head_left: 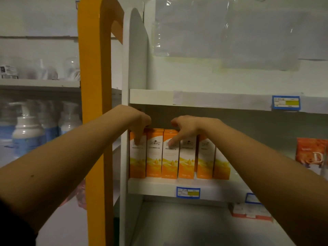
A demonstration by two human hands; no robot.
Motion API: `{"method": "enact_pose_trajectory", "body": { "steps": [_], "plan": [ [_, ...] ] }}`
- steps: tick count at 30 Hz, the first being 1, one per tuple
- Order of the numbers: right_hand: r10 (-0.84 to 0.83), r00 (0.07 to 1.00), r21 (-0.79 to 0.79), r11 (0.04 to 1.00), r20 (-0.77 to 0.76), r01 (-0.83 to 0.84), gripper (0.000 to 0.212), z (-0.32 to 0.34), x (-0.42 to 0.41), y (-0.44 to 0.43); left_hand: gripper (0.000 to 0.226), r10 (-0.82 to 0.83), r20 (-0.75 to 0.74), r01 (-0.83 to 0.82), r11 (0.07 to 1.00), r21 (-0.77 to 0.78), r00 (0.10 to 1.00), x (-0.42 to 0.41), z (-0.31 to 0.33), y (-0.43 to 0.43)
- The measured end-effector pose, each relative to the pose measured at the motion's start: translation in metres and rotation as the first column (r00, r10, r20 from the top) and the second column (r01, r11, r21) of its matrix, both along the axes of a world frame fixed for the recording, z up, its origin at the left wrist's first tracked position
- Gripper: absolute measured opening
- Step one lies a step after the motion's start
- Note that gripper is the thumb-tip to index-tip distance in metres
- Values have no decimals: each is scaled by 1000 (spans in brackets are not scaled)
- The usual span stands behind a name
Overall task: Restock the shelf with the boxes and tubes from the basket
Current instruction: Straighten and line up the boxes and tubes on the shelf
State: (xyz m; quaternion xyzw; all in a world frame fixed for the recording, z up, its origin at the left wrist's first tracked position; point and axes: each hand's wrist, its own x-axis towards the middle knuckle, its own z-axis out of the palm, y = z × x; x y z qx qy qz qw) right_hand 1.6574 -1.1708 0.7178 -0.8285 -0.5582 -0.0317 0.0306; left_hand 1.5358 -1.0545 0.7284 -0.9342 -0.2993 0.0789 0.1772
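A row of six tall orange-and-white boxes (170,155) is seen standing upright on the middle shelf (152,187) of a white unit, at the centre of the frame. Each box carries a small dark logo and lines of Chinese print on its white upper panel, with orange drops drawn below; the characters are too blurred to be read.

The left hand (140,121) is laid over the top of the leftmost box, its fingers curled down the front face so that the box is gripped from above. The right hand (188,128) is spread loosely over the tops of the third and fourth boxes, with the forefinger stretched down and pressed on the front of the third box; nothing is clasped in it.

A blue-framed price tag (188,192) with a yellow patch is fixed to the shelf edge below the boxes, and a like tag (286,102) is fixed to the shelf above, at the right; the writing on both cannot be made out. At the right edge an orange-red packet (310,151) marked with a large white "D" is seen. Flat red-and-white cartons (250,211) lie on the lower shelf at lower right. At the left, behind an orange upright (94,121), white pump bottles (28,128) with blue labels are shelved, blurred.
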Motion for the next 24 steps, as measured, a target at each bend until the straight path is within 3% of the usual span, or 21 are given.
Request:
{"method": "enact_pose_trajectory", "body": {
  "steps": [4,7,24],
  "plan": [
    [-36,999,-57,998,-28,34,68,2,-2,4,56,12,-57,-10,1000,24,998,8,2,5],
    [-49,999,-76,996,-23,47,63,4,-1,7,58,19,-78,-17,999,30,997,12,4,9],
    [-24,1000,-74,997,11,25,65,7,2,14,58,11,-74,-10,1000,17,997,13,5,7]
  ]
}}
